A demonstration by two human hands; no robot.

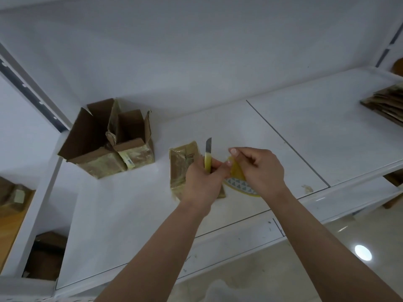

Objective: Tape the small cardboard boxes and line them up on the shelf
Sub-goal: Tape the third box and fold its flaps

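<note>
Behind hands: flattened box (182, 168) | far left: open boxes (106, 138) | far right: cardboard stack (386, 105)

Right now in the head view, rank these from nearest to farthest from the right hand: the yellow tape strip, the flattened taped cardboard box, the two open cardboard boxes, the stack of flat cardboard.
1. Yellow tape strip: pinched by the right hand.
2. Flattened taped cardboard box: just left, under the left hand.
3. Open cardboard boxes: far left on the shelf.
4. Stack of flat cardboard: far right edge; close to the open boxes in rank.
</note>
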